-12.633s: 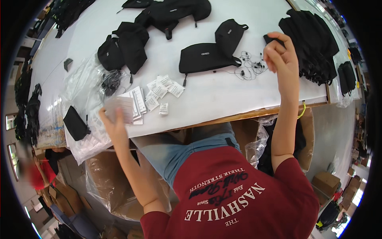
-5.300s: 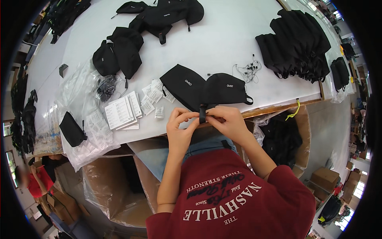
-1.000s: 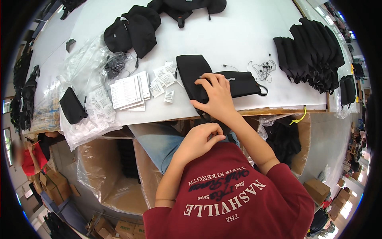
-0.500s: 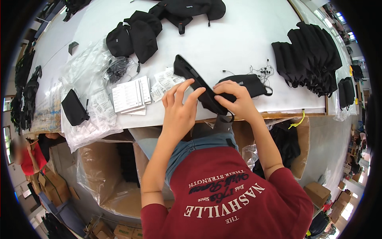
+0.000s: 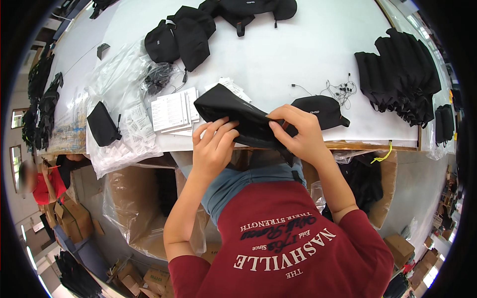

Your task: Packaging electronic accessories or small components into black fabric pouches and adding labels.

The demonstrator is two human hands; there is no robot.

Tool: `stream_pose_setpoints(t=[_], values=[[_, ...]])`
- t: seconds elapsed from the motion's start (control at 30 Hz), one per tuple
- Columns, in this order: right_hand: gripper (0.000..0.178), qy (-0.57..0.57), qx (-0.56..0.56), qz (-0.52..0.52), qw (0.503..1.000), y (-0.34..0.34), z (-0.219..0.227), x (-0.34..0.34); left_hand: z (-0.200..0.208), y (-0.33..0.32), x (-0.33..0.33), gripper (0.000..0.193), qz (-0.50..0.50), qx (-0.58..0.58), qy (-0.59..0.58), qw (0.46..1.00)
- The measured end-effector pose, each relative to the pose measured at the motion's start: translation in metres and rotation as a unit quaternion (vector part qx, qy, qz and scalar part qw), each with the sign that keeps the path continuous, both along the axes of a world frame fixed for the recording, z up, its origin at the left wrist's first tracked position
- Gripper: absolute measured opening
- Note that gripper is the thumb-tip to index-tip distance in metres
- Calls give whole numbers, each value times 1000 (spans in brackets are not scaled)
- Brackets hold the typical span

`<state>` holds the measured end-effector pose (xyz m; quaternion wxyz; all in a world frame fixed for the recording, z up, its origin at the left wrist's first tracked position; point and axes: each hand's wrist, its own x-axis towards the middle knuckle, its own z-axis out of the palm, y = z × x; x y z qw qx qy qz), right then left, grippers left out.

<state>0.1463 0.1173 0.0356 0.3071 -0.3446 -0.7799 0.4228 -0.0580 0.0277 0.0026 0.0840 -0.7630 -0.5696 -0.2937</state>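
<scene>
Both hands hold a black fabric pouch (image 5: 218, 104) above the table's near edge. My left hand (image 5: 213, 149) has its fingers curled against the pouch's near left side. My right hand (image 5: 299, 131) pinches its right end between thumb and fingers. The pouch lies tilted, its long upper edge sloping down to the right, and its mouth seems to gape a little. Just behind my right hand a second black pouch (image 5: 320, 110) with a small loop lies on the white table (image 5: 278, 54). My fingertips partly hide the held pouch's near side.
White printed sheets (image 5: 169, 111) and clear plastic bags (image 5: 117, 79) lie left, beside another black pouch (image 5: 103, 124). Thin black cords (image 5: 340, 92) are at right, near a pile of black pouches (image 5: 397, 79). Black bags (image 5: 181, 37) lie at the back. Below stand plastic-lined cartons (image 5: 131, 203).
The held pouch has turned from steep to flatter, and its opening shows more. My left hand has come lower, its fingers now curled onto the pouch. The whole view has shifted slightly.
</scene>
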Motion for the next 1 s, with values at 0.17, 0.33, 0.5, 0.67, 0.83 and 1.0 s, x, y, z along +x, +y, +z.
stream_pose_setpoints(t=[0.17, 0.33, 0.5, 0.67, 0.83, 1.0], values=[[8, 4, 85, 17, 996, -9, -1, -4, -5, -8, -1, 31, 21, -19, -48, 998], [9, -10, 54, 43, 998, -11, -4, -2, -5, -8, -6, 36, -5, -36, -67, 997], [9, -10, 72, 54, 996, -11, -5, -1, -1, -6, -5, 32, -57, -56, -80, 994], [8, -41, 10, 30, 999, -3, -2, -5, 25, -19, 21, 26, -96, -311, -16, 945], [5, -19, 78, 116, 990, -12, -11, -15, 17, -30, 30, 38, -92, -382, -32, 919], [39, 107, -262, 196, 939, -18, -25, 9, 19, -50, 8, 30, -151, -436, -157, 873]])
